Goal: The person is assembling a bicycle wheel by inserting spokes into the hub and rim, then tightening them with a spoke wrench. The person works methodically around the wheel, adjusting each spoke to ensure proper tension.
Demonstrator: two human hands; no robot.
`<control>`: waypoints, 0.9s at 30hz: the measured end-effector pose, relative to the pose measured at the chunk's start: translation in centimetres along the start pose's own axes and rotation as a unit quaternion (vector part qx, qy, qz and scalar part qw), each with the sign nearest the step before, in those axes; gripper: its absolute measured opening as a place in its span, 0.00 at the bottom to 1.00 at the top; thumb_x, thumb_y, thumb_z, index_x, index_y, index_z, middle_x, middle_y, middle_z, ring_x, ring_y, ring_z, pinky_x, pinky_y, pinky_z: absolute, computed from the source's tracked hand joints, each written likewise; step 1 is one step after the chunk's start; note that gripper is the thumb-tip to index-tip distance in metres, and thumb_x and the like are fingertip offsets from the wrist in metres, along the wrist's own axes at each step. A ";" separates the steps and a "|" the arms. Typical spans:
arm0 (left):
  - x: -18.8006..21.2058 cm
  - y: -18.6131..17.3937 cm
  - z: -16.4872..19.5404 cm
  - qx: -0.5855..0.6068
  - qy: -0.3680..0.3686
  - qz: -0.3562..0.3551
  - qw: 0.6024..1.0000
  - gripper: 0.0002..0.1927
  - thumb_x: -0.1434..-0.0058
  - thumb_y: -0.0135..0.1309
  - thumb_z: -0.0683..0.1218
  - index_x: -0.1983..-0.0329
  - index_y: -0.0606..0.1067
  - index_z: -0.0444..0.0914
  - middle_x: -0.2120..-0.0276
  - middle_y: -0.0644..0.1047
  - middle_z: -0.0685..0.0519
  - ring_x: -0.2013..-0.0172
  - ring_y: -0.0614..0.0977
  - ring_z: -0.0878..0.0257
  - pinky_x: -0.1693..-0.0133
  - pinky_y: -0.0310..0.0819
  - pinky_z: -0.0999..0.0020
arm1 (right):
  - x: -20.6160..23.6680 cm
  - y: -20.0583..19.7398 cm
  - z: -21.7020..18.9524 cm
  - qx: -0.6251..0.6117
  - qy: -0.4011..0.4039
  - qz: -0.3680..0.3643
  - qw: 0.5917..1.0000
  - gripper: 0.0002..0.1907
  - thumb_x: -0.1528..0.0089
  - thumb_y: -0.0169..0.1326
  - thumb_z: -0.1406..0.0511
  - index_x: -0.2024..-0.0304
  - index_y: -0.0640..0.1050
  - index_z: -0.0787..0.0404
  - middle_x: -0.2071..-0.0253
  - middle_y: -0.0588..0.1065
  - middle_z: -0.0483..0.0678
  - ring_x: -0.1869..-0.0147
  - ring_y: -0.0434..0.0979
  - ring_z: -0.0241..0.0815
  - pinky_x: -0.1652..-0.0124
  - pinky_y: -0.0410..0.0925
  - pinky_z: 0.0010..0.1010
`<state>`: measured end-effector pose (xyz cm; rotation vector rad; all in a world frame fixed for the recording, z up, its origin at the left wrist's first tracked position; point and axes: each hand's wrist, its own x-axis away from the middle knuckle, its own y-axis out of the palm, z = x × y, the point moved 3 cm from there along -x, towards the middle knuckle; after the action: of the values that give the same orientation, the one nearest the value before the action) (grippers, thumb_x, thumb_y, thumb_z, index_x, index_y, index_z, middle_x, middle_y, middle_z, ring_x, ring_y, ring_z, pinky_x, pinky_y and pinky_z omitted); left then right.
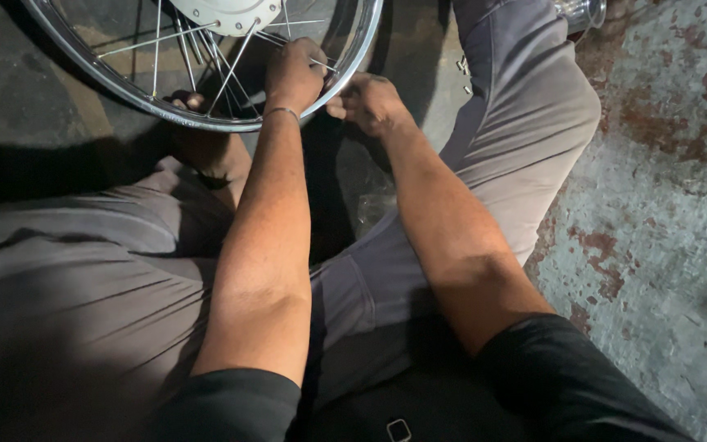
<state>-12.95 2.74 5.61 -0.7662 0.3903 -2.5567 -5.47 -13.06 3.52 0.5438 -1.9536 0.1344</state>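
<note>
Seated on the floor, legs in grey trousers spread around a spoked wheel held low between the knees, its chrome rim tipped toward the body. Left hand reaching over the near edge of the rim, fingers curled shut around a thin spoke close to where it meets the rim. Right hand just outside the rim, fingers bunched together and pressed against its edge, touching or nearly touching the left hand; whether pinching a small part or a tool, cannot tell. Best done with the spoke held steady by the left hand, the rim braced against the legs, and any turning at the rim end kept small and even. Hub well above both hands. A few small metal pieces loose on the floor beside the right knee.
</note>
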 end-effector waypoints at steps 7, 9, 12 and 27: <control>-0.3 0.5 -0.2 -0.001 0.018 0.006 1.000 0.04 0.42 0.61 0.41 0.64 0.82 0.41 0.61 0.83 0.48 0.57 0.85 0.53 0.54 0.77 0.59 | 1.4 0.6 -0.4 0.002 0.018 -0.050 0.999 0.19 0.30 0.34 0.64 0.47 0.73 0.67 0.55 0.76 0.54 0.53 0.80 0.49 0.55 0.77 0.40; -0.3 0.6 -0.3 0.006 -0.013 -0.005 1.000 0.04 0.41 0.60 0.42 0.63 0.81 0.43 0.61 0.83 0.50 0.57 0.86 0.55 0.54 0.78 0.61 | 1.8 0.5 -0.6 0.016 0.035 -0.044 0.998 0.19 0.31 0.33 0.62 0.49 0.73 0.64 0.55 0.76 0.52 0.52 0.81 0.48 0.57 0.75 0.41; -0.2 0.4 0.0 -0.008 0.020 0.001 1.000 0.04 0.43 0.62 0.42 0.63 0.82 0.41 0.61 0.84 0.48 0.57 0.85 0.51 0.54 0.77 0.59 | 1.7 0.4 -0.6 0.026 0.047 -0.050 0.997 0.17 0.30 0.36 0.61 0.50 0.74 0.63 0.57 0.74 0.49 0.55 0.79 0.45 0.59 0.74 0.41; -0.2 0.3 0.0 -0.001 0.071 0.019 0.997 0.04 0.43 0.61 0.40 0.65 0.82 0.40 0.64 0.83 0.46 0.60 0.85 0.49 0.56 0.78 0.58 | 0.1 0.6 0.5 -0.027 0.046 -0.062 0.997 0.15 0.30 0.38 0.61 0.61 0.74 0.61 0.74 0.67 0.47 0.70 0.68 0.43 0.65 0.68 0.39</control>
<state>-12.63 2.59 5.41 -0.5737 0.4475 -2.5830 -6.23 -12.69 3.49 0.6111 -1.8232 0.0281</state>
